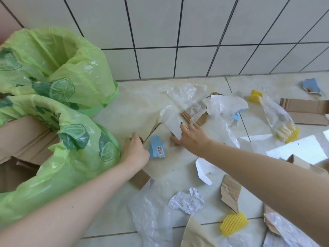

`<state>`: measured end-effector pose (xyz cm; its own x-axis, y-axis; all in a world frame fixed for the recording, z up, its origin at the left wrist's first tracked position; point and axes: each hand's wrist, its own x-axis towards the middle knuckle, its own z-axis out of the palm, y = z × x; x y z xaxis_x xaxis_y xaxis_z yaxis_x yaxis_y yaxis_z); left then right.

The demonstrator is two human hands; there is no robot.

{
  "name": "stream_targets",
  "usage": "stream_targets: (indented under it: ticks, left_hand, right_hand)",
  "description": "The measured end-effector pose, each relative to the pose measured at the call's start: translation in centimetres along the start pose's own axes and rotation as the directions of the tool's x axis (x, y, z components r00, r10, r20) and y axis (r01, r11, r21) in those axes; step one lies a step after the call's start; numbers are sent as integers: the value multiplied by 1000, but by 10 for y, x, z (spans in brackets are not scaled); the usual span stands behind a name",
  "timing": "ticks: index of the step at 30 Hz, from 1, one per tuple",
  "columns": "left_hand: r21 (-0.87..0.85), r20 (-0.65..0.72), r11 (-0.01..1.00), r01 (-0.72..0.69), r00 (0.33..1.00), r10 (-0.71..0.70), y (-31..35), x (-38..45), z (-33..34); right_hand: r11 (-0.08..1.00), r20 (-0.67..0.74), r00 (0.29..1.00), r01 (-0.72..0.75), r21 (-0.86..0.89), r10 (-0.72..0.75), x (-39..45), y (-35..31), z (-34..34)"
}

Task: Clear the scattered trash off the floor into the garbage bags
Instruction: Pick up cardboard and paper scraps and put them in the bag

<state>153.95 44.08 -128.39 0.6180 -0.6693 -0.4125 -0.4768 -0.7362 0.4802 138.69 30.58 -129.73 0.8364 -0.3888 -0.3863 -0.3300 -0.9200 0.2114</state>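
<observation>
Left hand [135, 148] grips the edge of a cardboard strip [151, 131], just right of the near green garbage bag [76, 157]. Right hand [190, 135], fingers spread, presses on a white plastic sheet [171, 122] further right. Blue barcode label [157, 148] lies on the floor [138, 104] between the hands.

Single head-worn wide-angle view, looking forward and steeply down, close to the floor [135, 107]. Tiled wall [195, 32] across the top of the frame, green garbage bags [74, 82] at left, both forearms entering from below.
</observation>
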Motion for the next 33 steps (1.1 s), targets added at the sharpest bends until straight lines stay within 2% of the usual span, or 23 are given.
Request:
stream_targets:
  ticks: [2,4,6,7,8,10,12,14,16,20,22,25,29,33]
  left_hand:
    - [-50,7,999,6,1000,-6,-6,-11,2]
    - [-95,24,995,14,1000,-12,-13,-21,2]
    - [-115,17,993,16,1000,-14,-21,-33,1]
    - [-125,13,992,22,1000,-21,-25,-39,1]
    - [-138,14,990,35,999,-34,-29,-45,2]
    - [-158,23,985,69,998,-66,-36,-57,3]
    - [-125,14,989,81,997,-79,-43,-67,5]
    - [-85,-9,996,39,999,-40,-51,-72,6]
    - [-32,-26,998,-47,999,47,-58,-71,7]
    - [17,-61,975,-223,973,224,-63,-72,12]
    - [31,-71,958,-286,955,288,-66,-70,15]
    - [40,-4,916,-400,916,401,-75,-60,17]
    - [67,88,878,-474,879,469,-87,-53,14]
    - [164,92,838,-520,854,512,-92,-55,12]
  right_hand:
    - [998,-9,1000,29,-50,-29,-11,0,1]
    - [999,-83,996,-37,32,40,-25,-7,-10]
    - [980,-68,996,-52,194,66,-33,-14,-12]
    - [939,-44,993,-85,335,105,-36,-15,-11]
    - [846,33,990,-137,515,140,-39,-17,-17]
    - [579,109,971,-216,786,214,-42,-21,-23]
    - [394,182,961,-253,884,208,-43,-23,-27]
    - [319,235,960,-274,907,155,-42,-26,-28]
    - [329,215,969,-244,912,122,-38,-31,-30]
    - [473,120,984,-168,865,131,-20,-40,-36]
    - [509,115,989,-148,848,96,-12,-44,-39]
    - [527,140,988,-149,837,56,4,-48,-36]
    - [541,179,984,-158,826,14,21,-51,-28]
    - [602,170,985,-153,784,29,25,-55,-29]
